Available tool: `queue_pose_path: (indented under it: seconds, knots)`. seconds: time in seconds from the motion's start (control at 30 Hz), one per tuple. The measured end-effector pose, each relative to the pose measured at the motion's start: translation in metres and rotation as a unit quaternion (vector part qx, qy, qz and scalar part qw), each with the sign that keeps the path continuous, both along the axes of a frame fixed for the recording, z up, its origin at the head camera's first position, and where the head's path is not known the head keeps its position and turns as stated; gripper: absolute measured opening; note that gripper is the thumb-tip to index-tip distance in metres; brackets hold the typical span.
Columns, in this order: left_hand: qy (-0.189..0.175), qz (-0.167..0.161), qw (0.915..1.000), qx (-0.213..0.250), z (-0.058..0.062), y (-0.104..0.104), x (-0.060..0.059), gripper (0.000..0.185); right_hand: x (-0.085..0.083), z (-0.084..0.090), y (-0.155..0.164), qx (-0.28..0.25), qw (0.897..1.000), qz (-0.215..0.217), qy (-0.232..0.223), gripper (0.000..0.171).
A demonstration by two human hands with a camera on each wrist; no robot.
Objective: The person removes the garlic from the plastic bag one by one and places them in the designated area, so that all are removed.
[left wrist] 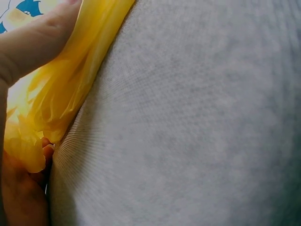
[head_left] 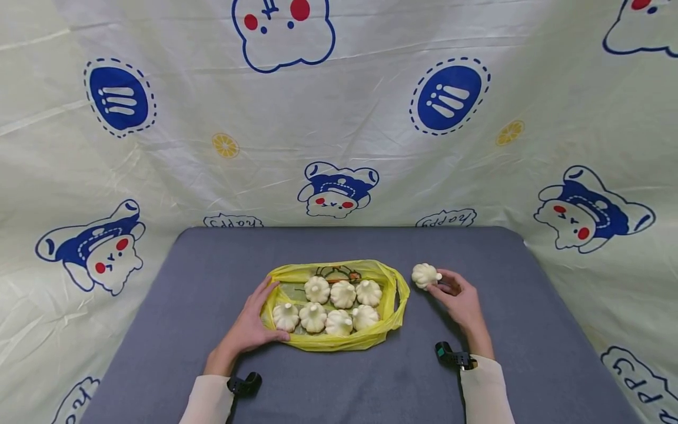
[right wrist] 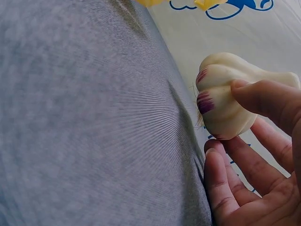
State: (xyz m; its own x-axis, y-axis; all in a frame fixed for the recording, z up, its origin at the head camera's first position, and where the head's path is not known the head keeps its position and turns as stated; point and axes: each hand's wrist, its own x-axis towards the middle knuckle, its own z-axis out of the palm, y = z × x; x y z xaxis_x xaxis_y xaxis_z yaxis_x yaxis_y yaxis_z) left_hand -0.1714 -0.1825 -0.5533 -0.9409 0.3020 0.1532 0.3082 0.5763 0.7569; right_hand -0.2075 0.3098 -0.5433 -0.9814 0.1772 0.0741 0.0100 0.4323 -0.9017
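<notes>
A yellow plastic bag (head_left: 392, 321) lies on the table with its mouth spread wide. Inside it several white garlic bulbs (head_left: 343, 294) sit in two rows. My left hand (head_left: 253, 324) grips the bag's left side, thumb at the near rim and fingers toward the far rim; the left wrist view shows yellow film (left wrist: 70, 80) between thumb and fingers. To the right of the bag, my right hand (head_left: 459, 297) holds one garlic bulb (head_left: 425, 275) between thumb and fingers. Purple streaks mark this bulb (right wrist: 221, 113) in the right wrist view, and its stem points toward the hand.
A grey-blue cloth (head_left: 339, 388) covers the table. Behind and at both sides hangs a pale printed sheet (head_left: 365, 135) with blue cartoon figures. Each wrist wears a black strap with a small camera (head_left: 245, 386).
</notes>
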Motion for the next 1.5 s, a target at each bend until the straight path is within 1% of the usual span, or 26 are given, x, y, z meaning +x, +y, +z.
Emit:
queue_pose_path:
  seconds: [0.13, 0.27, 0.37, 0.53, 0.67, 0.77, 0.87, 0.93, 1.03, 1.17, 1.5]
  knots:
    - [-0.003, -0.001, 1.0000, -0.001, 0.000, 0.001, -0.002, 0.120, 0.000, -0.001, -0.001, -0.001, 1.000, -0.002, -0.002, 0.054]
    - [-0.001, -0.001, 1.0000, -0.001, 0.001, 0.001, -0.002, 0.120, 0.001, 0.000, -0.002, -0.003, 1.000, 0.006, -0.004, 0.054]
    - [0.001, -0.002, 1.0000, -0.003, 0.001, 0.000, -0.001, 0.120, 0.004, 0.000, -0.003, 0.006, 1.000, 0.012, -0.012, 0.056]
    - [-0.006, 0.005, 1.0000, 0.000, 0.001, 0.001, 0.002, 0.120, 0.000, -0.003, -0.005, 0.030, 0.999, 0.025, 0.012, 0.053]
    - [-0.012, 0.012, 0.9998, 0.006, 0.000, 0.001, 0.005, 0.120, -0.004, -0.003, -0.007, 0.032, 0.998, 0.038, 0.025, 0.051]
    - [-0.011, 0.012, 0.9999, 0.005, 0.000, 0.000, 0.005, 0.120, -0.004, -0.002, -0.009, 0.025, 0.999, 0.031, 0.035, 0.049]
    - [-0.008, 0.009, 0.9999, 0.001, 0.000, 0.000, 0.003, 0.120, -0.004, -0.002, -0.010, 0.018, 0.998, 0.011, 0.054, 0.048]
    - [-0.009, 0.007, 0.9999, -0.002, 0.000, 0.000, 0.003, 0.121, -0.004, -0.002, -0.010, 0.019, 0.998, 0.002, 0.057, 0.047]
    - [-0.012, 0.006, 0.9999, -0.003, 0.000, 0.000, 0.002, 0.121, -0.002, -0.001, -0.010, 0.036, 0.998, 0.003, 0.043, 0.047]
    - [-0.015, 0.008, 0.9999, -0.002, 0.001, 0.001, 0.002, 0.121, -0.002, -0.001, -0.009, 0.054, 0.998, 0.017, 0.021, 0.048]
    - [-0.015, 0.008, 0.9998, -0.007, 0.002, 0.002, 0.001, 0.121, -0.003, 0.001, -0.006, 0.058, 0.998, 0.024, 0.002, 0.052]
